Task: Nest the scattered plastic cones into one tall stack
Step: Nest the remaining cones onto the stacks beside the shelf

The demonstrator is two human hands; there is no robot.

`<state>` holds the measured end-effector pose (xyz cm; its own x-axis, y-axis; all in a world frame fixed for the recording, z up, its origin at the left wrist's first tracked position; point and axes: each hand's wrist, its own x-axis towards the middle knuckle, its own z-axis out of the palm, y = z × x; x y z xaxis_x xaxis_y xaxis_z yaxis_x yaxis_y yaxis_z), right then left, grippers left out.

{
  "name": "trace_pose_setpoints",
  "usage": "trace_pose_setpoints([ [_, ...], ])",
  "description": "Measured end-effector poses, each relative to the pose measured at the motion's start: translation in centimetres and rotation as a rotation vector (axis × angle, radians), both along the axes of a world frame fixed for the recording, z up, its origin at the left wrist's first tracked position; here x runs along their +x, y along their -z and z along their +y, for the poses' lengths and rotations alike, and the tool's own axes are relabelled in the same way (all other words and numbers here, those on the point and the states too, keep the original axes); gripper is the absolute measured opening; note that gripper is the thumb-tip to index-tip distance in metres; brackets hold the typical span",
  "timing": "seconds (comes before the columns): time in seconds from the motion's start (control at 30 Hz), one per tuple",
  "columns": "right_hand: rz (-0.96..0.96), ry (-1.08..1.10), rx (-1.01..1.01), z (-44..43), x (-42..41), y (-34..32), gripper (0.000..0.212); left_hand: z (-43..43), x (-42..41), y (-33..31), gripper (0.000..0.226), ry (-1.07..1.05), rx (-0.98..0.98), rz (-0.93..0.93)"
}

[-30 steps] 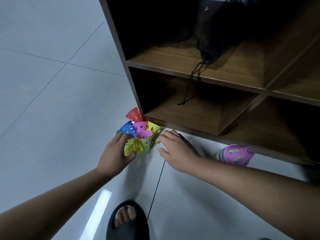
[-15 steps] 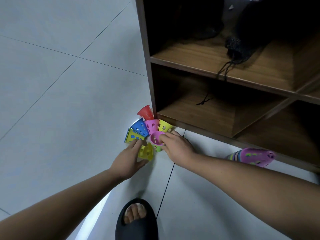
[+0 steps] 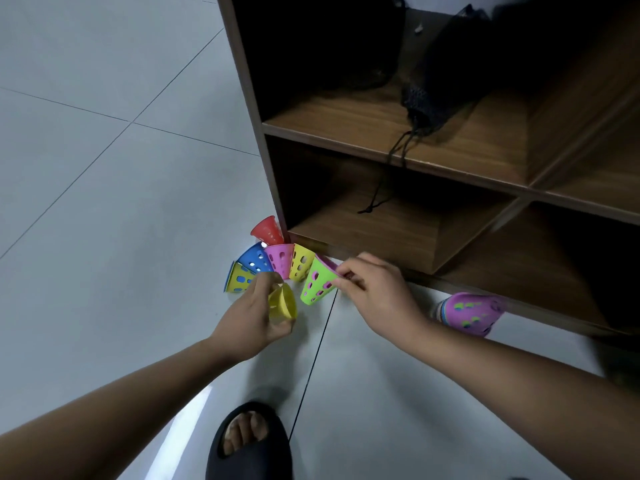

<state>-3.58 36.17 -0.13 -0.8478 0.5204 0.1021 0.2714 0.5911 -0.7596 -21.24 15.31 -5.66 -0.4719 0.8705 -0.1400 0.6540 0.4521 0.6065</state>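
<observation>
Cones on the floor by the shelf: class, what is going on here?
A person is handling plastic cones. The left hand holds a yellow cone. The right hand pinches the rim of a green cone, and a purple rim shows inside it. Five more cones lie fanned on the floor at the corner of the wooden shelf. A small nested stack lies on its side further right, so the nesting is only partly done.

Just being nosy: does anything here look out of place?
Yes. A black drawstring dangles off the shelf into the compartment below, and a purple cone stack lies tipped on the floor, apart from the cone cluster.
</observation>
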Motion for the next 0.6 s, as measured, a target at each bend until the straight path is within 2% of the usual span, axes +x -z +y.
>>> trace_pose_setpoints([
  [0.17,0.115,0.154,-0.097,2.3,4.3,-5.0,0.006,4.2,2.9,-5.4,0.062,-0.059,0.161,-0.053],
  [0.37,0.113,0.376,-0.333,4.6,11.2,-8.4,0.016,7.9,7.1,-9.8,0.064,0.033,0.317,-0.065],
  [0.6,0.118,0.541,-0.474,5.5,17.2,-7.8,0.01,11.2,11.9,-12.4,0.064,0.085,0.413,-0.08],
])
